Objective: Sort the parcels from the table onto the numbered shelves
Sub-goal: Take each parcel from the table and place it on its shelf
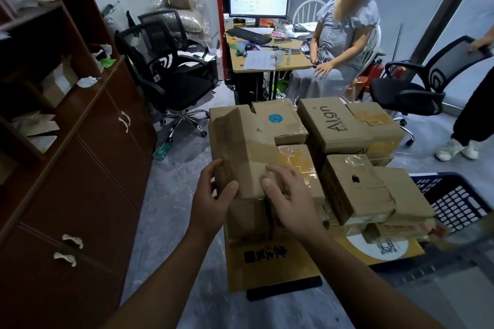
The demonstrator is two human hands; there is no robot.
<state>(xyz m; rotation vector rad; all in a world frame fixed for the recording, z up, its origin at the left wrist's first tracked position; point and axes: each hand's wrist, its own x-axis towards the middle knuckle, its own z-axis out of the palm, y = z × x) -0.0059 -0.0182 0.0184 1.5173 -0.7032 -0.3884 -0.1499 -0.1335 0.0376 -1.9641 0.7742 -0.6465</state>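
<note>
Both hands, left hand (pixel 213 196) and right hand (pixel 290 195), clasp the near end of the long parcel (pixel 240 147) atop the pile (pixel 248 218), so a level, straight-up lift should keep the neighbouring boxes (pixel 352 187) from sliding.

Both bare forearms are reaching forward from the lower edge of the view and converging toward the centre. The left hand (pixel 213 195) is gripping the near left corner of a cardboard parcel (pixel 240 141), with the fingers curling round its left side and the thumb lying across its top edge. The right hand (pixel 290 195) is clasping the near right corner of the same parcel, fingers spreading over the top face, thumb pressing at the front edge. Both wrists are running roughly straight.
</note>
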